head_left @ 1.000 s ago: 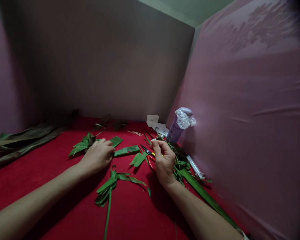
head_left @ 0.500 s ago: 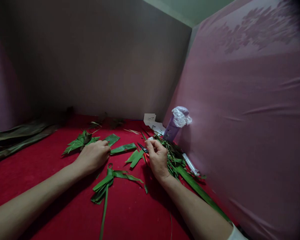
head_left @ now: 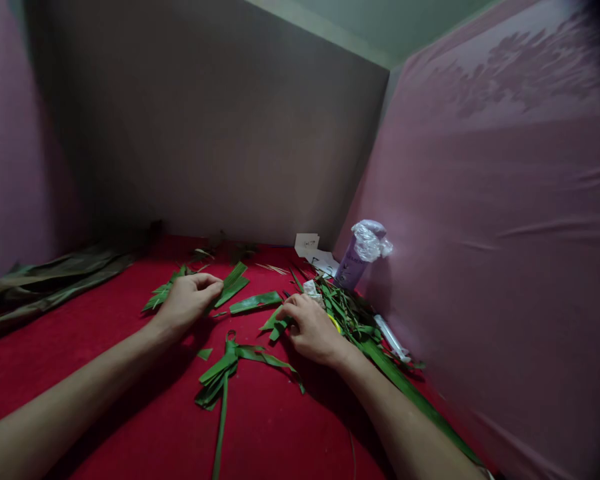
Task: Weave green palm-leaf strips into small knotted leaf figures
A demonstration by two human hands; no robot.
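My left hand [head_left: 193, 298] pinches the lower end of a green leaf strip [head_left: 234, 283] between thumb and fingers. Another flat strip of leaf [head_left: 255, 303] lies on the red cloth between my hands. My right hand [head_left: 313, 328] has its fingers curled round a cut leaf piece [head_left: 278, 328], low over the cloth. Beside that hand shows a yellow curved handle [head_left: 335, 324]; the rest of it is hidden. Nearer me lies a knotted leaf figure [head_left: 230, 357] with a small loop on top, folded strips at its sides and a long stem.
A heap of leaf scraps [head_left: 347, 307] and a long green blade [head_left: 405, 383] lie along the right wall. Behind stand a purple container [head_left: 351, 267] wrapped in plastic and white cards [head_left: 307, 243]. A clear tube [head_left: 391, 338] lies at right, thin sticks [head_left: 272, 269] farther back, dry leaves [head_left: 40, 297] at left.
My right hand has let go of the scissors and moved onto the cut leaf pieces. My left hand has raised a leaf strip. The view has shifted slightly left.
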